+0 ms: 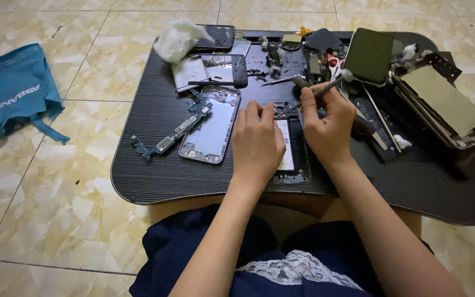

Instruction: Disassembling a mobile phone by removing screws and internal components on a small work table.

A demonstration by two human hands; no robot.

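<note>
Head view: 2 hands work close together near the middle of a dark tabletop (155,181). The left hand (257,144) lies flat on an opened phone (291,154), fingers bent down and pressing it, not wrapped around anything. The right hand (328,129) is closed around a thin screwdriver (319,91). The tool slants from a round knob up on the right down to a tip on the left, and the tip sits at the top edge of the opened phone, just past the left fingertips.

The opened phone lies straight under both hands, with its long side running away from the person. The left hand covers most of it (only the right strip and the bottom edge show). Both hands are about the same nearness to it.

To the left, a silver phone frame (211,129) lies near the left hand, with a blue circuit board (169,135) touching its left side. To the right, a heap of phone parts (441,102) crowds in near the right hand. Behind the hands are more small parts and a white cotton wad (177,38). The front strip of the tabletop, near the person's lap, has room. A blue cloth bag (12,91) lies on the floor, well apart.
</note>
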